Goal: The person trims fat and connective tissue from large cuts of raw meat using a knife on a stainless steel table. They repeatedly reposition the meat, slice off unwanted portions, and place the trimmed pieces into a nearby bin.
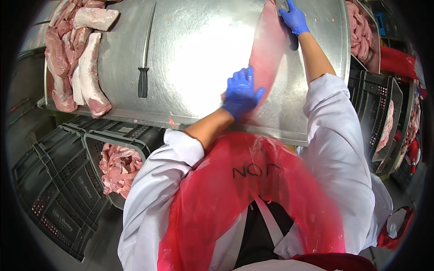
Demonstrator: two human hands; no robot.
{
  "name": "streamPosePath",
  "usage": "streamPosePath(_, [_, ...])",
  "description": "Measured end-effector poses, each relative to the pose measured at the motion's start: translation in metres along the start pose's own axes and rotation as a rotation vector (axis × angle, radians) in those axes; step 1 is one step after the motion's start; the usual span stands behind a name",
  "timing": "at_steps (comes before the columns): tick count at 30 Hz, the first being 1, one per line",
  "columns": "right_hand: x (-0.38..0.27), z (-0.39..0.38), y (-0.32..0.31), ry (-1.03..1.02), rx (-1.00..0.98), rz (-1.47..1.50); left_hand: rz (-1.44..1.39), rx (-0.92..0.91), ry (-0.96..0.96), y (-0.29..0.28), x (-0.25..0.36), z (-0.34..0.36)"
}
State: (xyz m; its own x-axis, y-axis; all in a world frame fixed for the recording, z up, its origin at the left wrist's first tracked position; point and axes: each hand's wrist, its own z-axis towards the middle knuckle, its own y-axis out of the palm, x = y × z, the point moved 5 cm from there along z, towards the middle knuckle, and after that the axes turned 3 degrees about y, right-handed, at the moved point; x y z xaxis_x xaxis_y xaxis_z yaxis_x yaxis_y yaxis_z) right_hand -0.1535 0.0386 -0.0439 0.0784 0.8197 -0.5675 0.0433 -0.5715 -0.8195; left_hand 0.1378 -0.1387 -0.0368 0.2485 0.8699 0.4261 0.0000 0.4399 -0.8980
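A long pink piece of meat (266, 54), partly blurred, lies lengthwise on the steel table (181, 49). My blue-gloved left hand (241, 92) grips its nearer part, thumb out to the right. Higher up, my gloved right hand (294, 17) is beside the far part, its fingers apart near the meat's edge. A sharpening steel (143, 81) with a black handle lies to the left of my hands.
Pale meat slabs (92, 77) are heaped at the table's left. Grey crates (54, 180) below hold trimmings (118, 167). At right are a tray of meat (359, 31), more crates (361, 117) and red-clad parts of what appears to be another person (398, 226).
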Motion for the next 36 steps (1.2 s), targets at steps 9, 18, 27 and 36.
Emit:
streamPosePath(9, [-0.015, -0.024, 0.014, -0.323, -0.093, -0.138, -0.479, -0.09, -0.121, -0.003, -0.058, 0.011])
streamPosePath(18, [-0.026, -0.12, 0.012, -0.131, -0.18, -0.204, -0.589, 0.146, -0.322, -0.024, -0.127, 0.038])
streamPosePath(27, [0.0, -0.135, 0.016, -0.102, -0.196, -0.16, -0.742, 0.163, -0.427, -0.024, -0.16, 0.047])
streamPosePath(36, [-0.05, -0.272, 0.013, 0.288, -0.423, -0.119, -0.808, 0.254, -0.491, -0.01, -0.188, 0.086])
